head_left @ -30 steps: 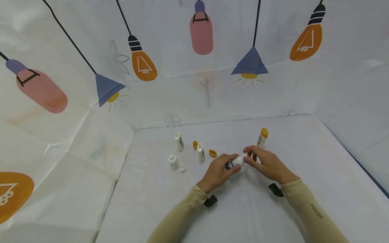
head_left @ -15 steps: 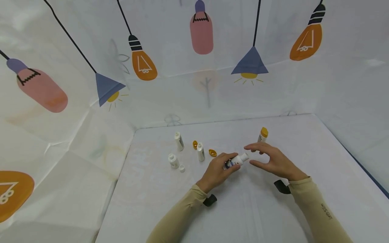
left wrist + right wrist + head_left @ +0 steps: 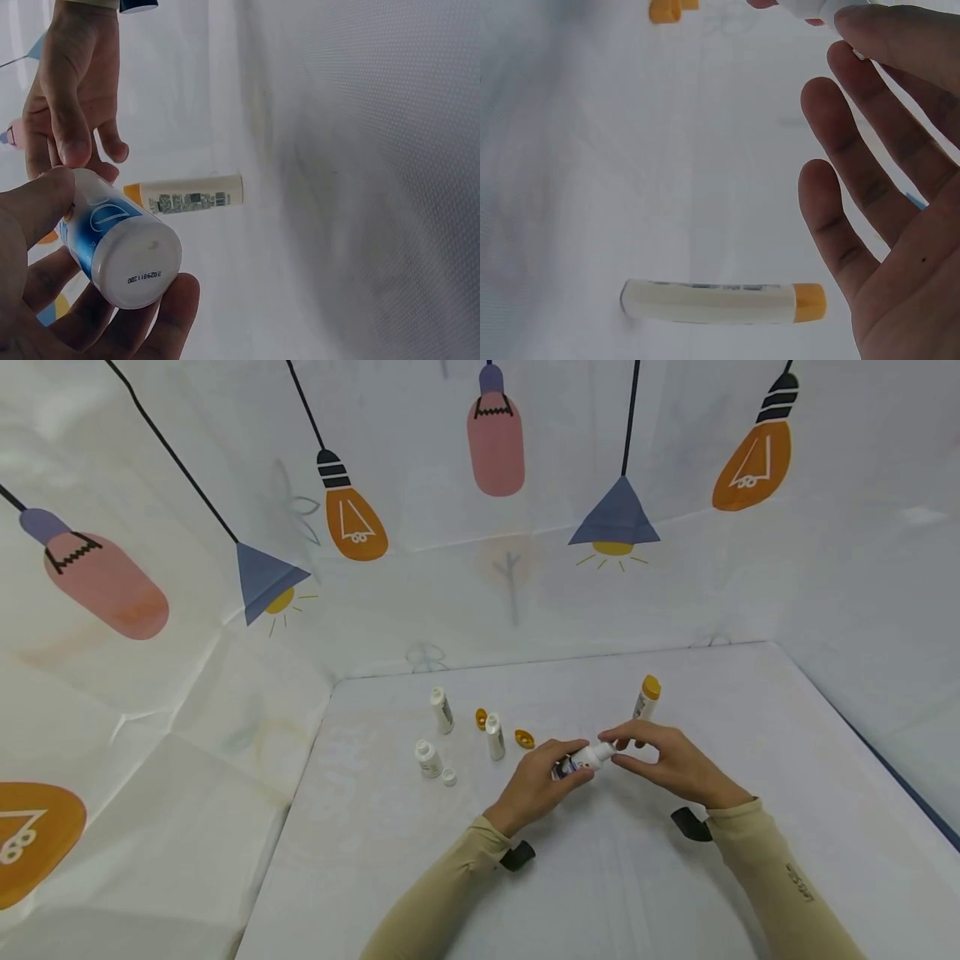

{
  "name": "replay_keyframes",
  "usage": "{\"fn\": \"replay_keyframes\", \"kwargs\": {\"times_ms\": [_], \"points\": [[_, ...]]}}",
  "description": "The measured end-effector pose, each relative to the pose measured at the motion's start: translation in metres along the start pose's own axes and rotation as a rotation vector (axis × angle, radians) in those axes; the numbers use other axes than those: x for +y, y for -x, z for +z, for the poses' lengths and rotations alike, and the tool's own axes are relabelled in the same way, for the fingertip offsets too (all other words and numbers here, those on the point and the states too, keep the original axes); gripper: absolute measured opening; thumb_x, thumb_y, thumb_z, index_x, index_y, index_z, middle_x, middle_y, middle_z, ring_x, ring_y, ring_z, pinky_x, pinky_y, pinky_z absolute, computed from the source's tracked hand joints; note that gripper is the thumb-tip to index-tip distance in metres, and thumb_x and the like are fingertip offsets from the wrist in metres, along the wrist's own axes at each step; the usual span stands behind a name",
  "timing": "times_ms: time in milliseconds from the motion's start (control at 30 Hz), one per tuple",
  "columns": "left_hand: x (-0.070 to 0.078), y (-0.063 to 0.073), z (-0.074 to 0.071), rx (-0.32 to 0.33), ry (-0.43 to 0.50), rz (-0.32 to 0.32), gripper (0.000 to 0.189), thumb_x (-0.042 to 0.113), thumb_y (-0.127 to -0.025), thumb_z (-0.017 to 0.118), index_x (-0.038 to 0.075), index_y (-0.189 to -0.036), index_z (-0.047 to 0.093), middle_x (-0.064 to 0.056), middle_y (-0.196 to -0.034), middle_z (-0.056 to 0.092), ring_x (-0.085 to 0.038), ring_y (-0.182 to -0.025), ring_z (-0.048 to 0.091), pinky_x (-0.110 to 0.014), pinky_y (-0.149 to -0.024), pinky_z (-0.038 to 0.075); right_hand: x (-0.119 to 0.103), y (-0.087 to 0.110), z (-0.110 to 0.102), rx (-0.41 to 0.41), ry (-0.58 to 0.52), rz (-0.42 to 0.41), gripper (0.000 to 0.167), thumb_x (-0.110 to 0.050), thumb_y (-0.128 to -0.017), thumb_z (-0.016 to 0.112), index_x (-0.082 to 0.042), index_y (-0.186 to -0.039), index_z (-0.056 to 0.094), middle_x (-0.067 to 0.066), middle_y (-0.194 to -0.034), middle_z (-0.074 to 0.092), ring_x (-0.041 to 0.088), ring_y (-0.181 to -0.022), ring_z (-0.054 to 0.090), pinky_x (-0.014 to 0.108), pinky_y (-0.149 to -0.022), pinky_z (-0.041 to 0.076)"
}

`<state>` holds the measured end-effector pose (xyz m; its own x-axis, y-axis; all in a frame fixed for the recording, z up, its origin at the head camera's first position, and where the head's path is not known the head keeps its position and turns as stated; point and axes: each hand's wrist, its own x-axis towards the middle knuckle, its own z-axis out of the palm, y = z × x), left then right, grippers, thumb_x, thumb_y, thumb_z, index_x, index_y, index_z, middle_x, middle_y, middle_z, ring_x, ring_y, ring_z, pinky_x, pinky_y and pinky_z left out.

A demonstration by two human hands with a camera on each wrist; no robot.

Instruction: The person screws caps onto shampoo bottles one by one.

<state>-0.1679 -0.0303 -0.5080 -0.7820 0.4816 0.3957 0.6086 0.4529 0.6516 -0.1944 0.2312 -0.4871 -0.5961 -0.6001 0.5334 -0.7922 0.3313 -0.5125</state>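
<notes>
Held bottle [image 3: 124,236] well inside far edge [image 3: 555,658]

Aiming left hand [image 3: 535,781] toward two o'clock, gripping between thumb and curled fingers. Pointing right hand [image 3: 670,764] toward ten o'clock, pinching with fingertips [image 3: 855,21], fanning little finger [image 3: 826,206] apart.
</notes>
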Motion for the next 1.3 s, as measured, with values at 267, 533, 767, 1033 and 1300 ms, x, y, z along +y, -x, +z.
{"fn": "replay_keyframes", "kwargs": {"times_ms": [267, 533, 767, 1033, 1300], "points": [[-0.003, 0.001, 0.001, -0.010, 0.013, -0.007, 0.047, 0.035, -0.098, 0.069, 0.013, -0.139, 0.061, -0.001, -0.114, 0.067, -0.007, -0.092, 0.058, -0.019, -0.074, 0.050, 0.000, 0.002, 0.003, 0.002, 0.026, 0.019, 0.042, -0.002, -0.083, 0.082, -0.013, -0.122, 0.070, -0.010, -0.108, 0.069, 0.005, -0.090, 0.059, 0.023, -0.075, 0.048], [-0.004, 0.001, 0.003, 0.007, -0.004, 0.027, 0.047, 0.035, -0.097, 0.071, 0.012, -0.137, 0.063, -0.001, -0.114, 0.068, -0.006, -0.091, 0.058, -0.015, -0.074, 0.048, -0.002, 0.001, 0.013, -0.038, 0.036, 0.163, 0.014, -0.012, -0.095, 0.073, -0.021, -0.102, 0.065, -0.015, -0.087, 0.061, 0.003, -0.078, 0.056, 0.029, -0.073, 0.049], [-0.005, 0.002, 0.007, -0.002, -0.027, 0.041, 0.047, 0.035, -0.097, 0.070, 0.013, -0.138, 0.062, -0.003, -0.113, 0.068, -0.004, -0.087, 0.056, -0.010, -0.071, 0.043, -0.006, 0.000, 0.020, -0.057, 0.077, 0.276, 0.008, -0.022, -0.102, 0.064, -0.020, -0.095, 0.063, -0.014, -0.080, 0.058, 0.005, -0.073, 0.052, 0.033, -0.068, 0.047], [-0.009, 0.002, 0.007, 0.020, -0.046, 0.067, 0.047, 0.034, -0.097, 0.070, 0.012, -0.138, 0.062, -0.001, -0.114, 0.068, -0.005, -0.091, 0.057, -0.013, -0.073, 0.045, -0.005, 0.001, 0.013, -0.045, 0.005, 0.139, 0.052, -0.015, -0.090, 0.080, -0.021, -0.137, 0.057, -0.006, -0.117, 0.065, 0.008, -0.094, 0.062, 0.039, -0.078, 0.053], [-0.008, 0.002, 0.005, 0.021, -0.039, 0.063, 0.047, 0.033, -0.097, 0.070, 0.011, -0.138, 0.062, -0.002, -0.115, 0.068, -0.008, -0.091, 0.060, -0.017, -0.074, 0.048, -0.002, 0.001, 0.009, -0.061, -0.075, 0.036, 0.045, 0.000, -0.088, 0.078, -0.011, -0.130, 0.065, 0.000, -0.123, 0.068, 0.009, -0.101, 0.062, 0.029, -0.080, 0.051]]}}
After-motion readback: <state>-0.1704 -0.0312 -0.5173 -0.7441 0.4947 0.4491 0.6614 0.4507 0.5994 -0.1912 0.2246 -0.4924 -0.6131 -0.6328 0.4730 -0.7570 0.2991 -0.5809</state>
